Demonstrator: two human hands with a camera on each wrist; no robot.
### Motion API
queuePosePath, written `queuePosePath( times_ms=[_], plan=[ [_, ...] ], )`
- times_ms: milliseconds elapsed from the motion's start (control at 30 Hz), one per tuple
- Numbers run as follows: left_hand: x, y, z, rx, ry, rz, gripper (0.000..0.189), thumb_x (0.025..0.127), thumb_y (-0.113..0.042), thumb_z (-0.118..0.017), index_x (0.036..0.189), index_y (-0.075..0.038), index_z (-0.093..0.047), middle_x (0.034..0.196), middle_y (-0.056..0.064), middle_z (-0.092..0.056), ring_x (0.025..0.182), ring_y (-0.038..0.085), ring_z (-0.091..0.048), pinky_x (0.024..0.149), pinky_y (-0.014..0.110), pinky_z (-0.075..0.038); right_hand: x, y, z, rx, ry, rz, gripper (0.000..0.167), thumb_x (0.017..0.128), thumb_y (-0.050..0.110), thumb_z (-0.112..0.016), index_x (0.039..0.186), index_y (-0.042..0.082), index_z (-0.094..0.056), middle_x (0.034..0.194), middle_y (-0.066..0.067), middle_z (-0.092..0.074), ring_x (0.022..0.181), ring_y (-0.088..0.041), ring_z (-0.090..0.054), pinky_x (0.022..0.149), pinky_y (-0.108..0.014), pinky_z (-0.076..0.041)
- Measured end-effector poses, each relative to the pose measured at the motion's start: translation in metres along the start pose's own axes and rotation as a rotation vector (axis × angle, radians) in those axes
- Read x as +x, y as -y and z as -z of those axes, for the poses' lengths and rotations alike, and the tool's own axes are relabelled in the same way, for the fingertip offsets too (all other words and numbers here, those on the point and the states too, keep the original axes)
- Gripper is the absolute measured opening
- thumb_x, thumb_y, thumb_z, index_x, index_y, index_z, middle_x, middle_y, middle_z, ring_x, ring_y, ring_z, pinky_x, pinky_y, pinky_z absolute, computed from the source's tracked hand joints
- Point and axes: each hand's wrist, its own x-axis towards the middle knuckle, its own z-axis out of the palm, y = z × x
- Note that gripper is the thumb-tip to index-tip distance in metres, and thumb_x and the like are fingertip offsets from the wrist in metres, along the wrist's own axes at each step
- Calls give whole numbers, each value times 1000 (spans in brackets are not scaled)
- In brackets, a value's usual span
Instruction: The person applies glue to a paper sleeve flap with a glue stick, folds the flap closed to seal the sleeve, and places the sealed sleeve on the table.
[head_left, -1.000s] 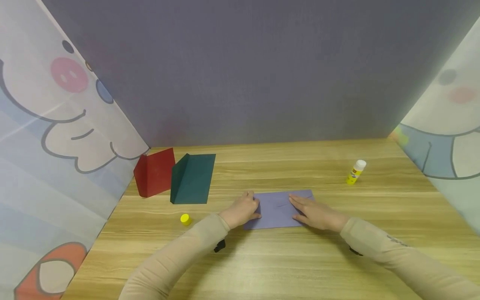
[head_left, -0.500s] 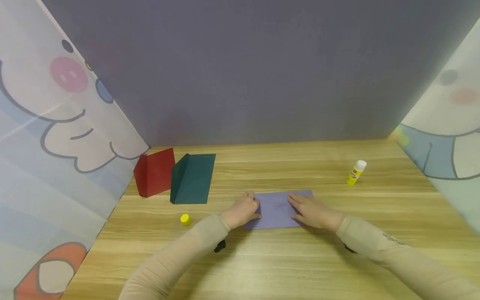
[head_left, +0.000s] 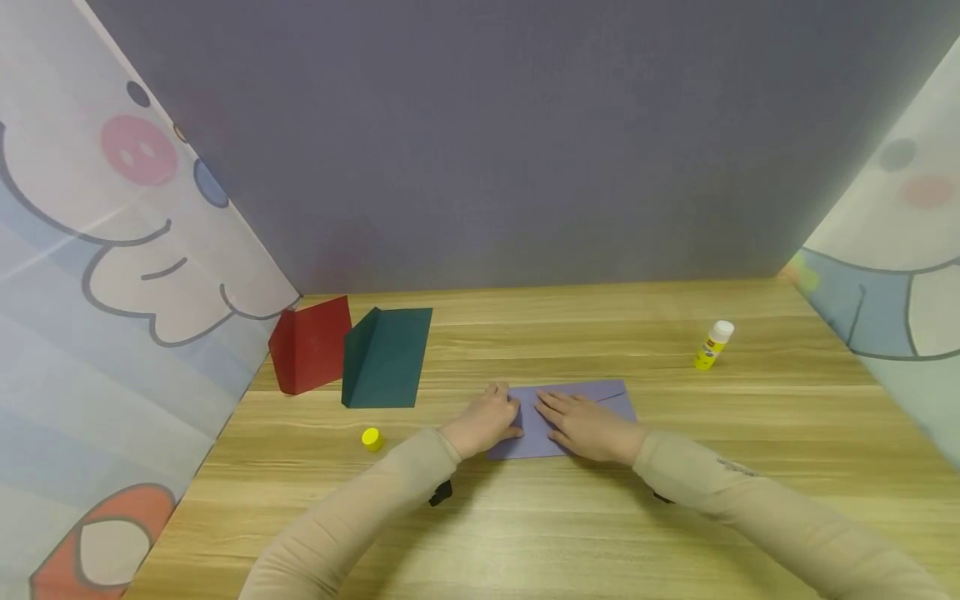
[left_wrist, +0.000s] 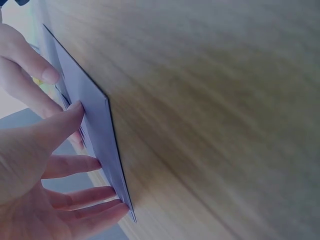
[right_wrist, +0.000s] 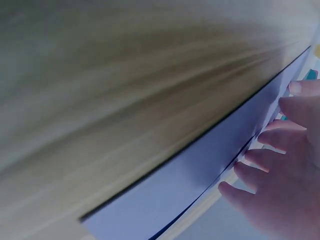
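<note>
A purple folded paper envelope [head_left: 531,443] lies flat on the wooden table in front of me. My left hand [head_left: 483,421] rests on its left end, and the left wrist view shows the thumb and fingertips [left_wrist: 92,162] touching the paper. Over the middle of the envelope, my right hand [head_left: 592,427] presses down with its fingers extended. To its right a flap edge shows as a thin dark line. From the right wrist view, the fingers [right_wrist: 250,175] lie along that flap, where a narrow gap runs between the layers.
A red folded paper [head_left: 321,346] and a dark teal one [head_left: 393,358] stand partly unfolded at the back left. A yellow cap [head_left: 372,439] sits left of my left arm. The glue stick [head_left: 711,348] stands at the back right. A grey panel [head_left: 510,167] rises behind the table.
My right hand has slid left across the envelope, from its right part to its middle, uncovering the right end. The left hand stays in place.
</note>
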Motion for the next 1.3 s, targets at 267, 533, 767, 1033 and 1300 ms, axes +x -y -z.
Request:
queuePosePath(
  times_ms=[267,533,767,1033,1300],
  plan=[
    [0,0,-1,-9,-12,2,43,82,-38,-60,105,-2,-63,101,13,-53,89,20,-52,74,26,-49,2,1,-4,-43,11,23,47,95,26,-39,137,6,-31,142,-17,-25,128,-32,-26,100,-48,-28],
    [1,0,-1,-2,-11,-4,44,82,-39,-59,106,-2,-62,102,13,-52,91,20,-52,75,26,-48,-2,-3,-4,18,37,21,48,96,24,-37,137,2,-28,143,-18,-22,130,-33,-22,101,-50,-25],
    [-1,-1,0,7,-9,6,46,81,-39,-59,108,-2,-61,103,13,-52,93,21,-52,77,25,-49,-10,-5,-3,52,13,29,48,96,22,-37,135,-4,-29,141,-20,-24,129,-34,-23,102,-49,-24],
    [-2,-2,3,12,-33,-9,45,82,-38,-59,107,-1,-62,102,14,-54,91,21,-53,77,25,-49,-16,-6,-6,54,11,-6,50,96,25,-36,135,-5,-28,142,-20,-22,130,-32,-22,102,-48,-23],
    [-3,-1,0,4,-38,-17,43,82,-38,-59,104,-1,-63,99,12,-53,86,18,-51,76,24,-48,-27,-17,-12,143,-30,-62,53,95,24,-40,133,-10,-27,141,-24,-21,128,-35,-23,102,-50,-23]
  ],
)
